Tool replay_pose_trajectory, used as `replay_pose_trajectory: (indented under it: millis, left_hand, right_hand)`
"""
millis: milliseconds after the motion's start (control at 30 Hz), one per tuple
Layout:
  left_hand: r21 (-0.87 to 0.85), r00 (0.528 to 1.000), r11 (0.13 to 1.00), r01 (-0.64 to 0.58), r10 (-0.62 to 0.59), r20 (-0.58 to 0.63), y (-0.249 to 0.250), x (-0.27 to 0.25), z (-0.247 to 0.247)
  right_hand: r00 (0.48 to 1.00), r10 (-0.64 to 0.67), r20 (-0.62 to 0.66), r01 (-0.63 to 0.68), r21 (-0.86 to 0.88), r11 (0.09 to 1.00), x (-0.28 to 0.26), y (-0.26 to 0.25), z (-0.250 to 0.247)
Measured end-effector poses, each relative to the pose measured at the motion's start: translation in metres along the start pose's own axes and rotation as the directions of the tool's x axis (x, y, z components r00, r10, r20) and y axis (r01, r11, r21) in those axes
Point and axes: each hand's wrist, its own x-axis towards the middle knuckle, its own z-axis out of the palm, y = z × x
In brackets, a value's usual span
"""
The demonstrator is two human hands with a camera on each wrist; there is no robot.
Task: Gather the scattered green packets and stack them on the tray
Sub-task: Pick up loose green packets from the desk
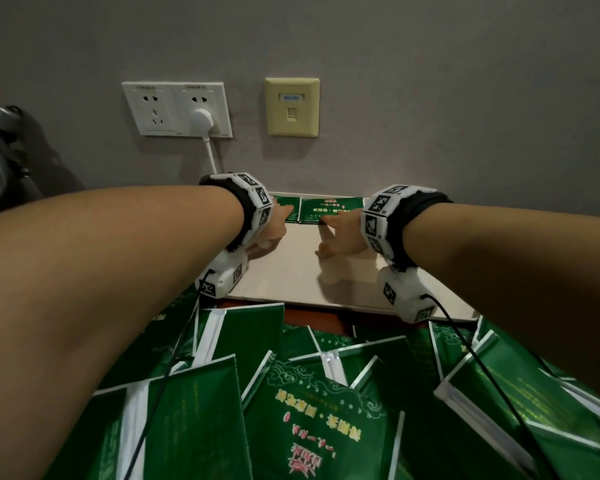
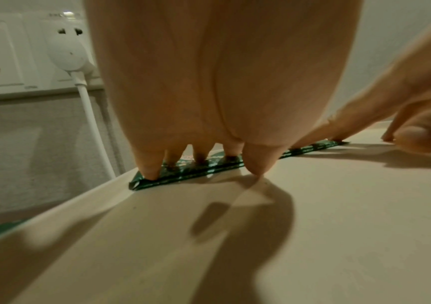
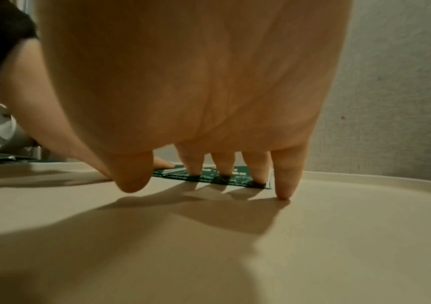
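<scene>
Two green packets lie flat side by side at the far edge of the beige tray [image 1: 291, 268], against the wall. My left hand [image 1: 274, 225] rests straight fingertips [image 2: 150, 170] on the left packet [image 1: 289, 206], which also shows under them as the left packet [image 2: 183, 176]. My right hand [image 1: 340, 230] presses straight fingertips [image 3: 196, 166] on the right packet [image 1: 329, 207], seen close as the right packet [image 3: 217, 175]. Its little finger and thumb touch the bare tray [image 3: 209, 246]. Neither hand grips anything. A heap of green packets [image 1: 312, 403] lies in front of the tray.
A grey wall stands right behind the tray, with a double socket [image 1: 177, 109], a white plug [image 1: 203, 121] and cable, and a yellowed network plate [image 1: 292, 106]. A dark and silver object [image 1: 0, 157] sits at the far left. Wrist camera cables trail over the heap.
</scene>
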Motion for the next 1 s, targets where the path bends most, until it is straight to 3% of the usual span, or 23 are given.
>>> replay_pose_trajectory:
  millis: [167, 333, 433, 567, 667, 833, 1000]
  left_hand:
    - [-0.026, 0.999, 0.999, -0.029, 0.03, 0.028, -0.004, -0.024, -0.018]
    - [-0.15, 0.997, 0.987, -0.059, 0.065, 0.034, 0.003, -0.108, -0.055]
    - [-0.188, 0.988, 0.97, -0.153, 0.155, -0.005, 0.016, -0.168, -0.065]
    - [-0.186, 0.941, 0.923, -0.338, 0.338, -0.034, 0.057, -0.258, -0.06]
    - [-0.164, 0.916, 0.905, -0.394, 0.402, 0.018, 0.077, -0.3, -0.04]
    - [-0.145, 0.911, 0.91, -0.388, 0.403, 0.086, 0.09, -0.334, -0.012]
    - [-0.151, 0.955, 0.945, -0.289, 0.296, 0.023, 0.091, -0.342, -0.003]
  right_hand:
    - [0.999, -0.029, -0.026, 0.028, -0.019, 0.999, -0.035, 0.013, -0.008]
    - [0.99, -0.139, -0.004, 0.138, -0.12, 0.983, -0.113, 0.019, -0.011]
    - [0.964, -0.261, 0.059, 0.266, -0.104, 0.958, -0.165, 0.014, -0.001]
    - [0.919, -0.393, 0.008, 0.392, -0.107, 0.914, -0.246, 0.004, 0.028]
    - [0.951, -0.308, 0.019, 0.308, -0.132, 0.942, -0.271, -0.002, 0.058]
    - [0.984, -0.119, -0.13, 0.117, -0.023, 0.993, -0.278, -0.004, 0.07]
    - [0.986, 0.004, -0.169, 0.025, 0.166, 0.986, -0.285, 0.003, 0.063]
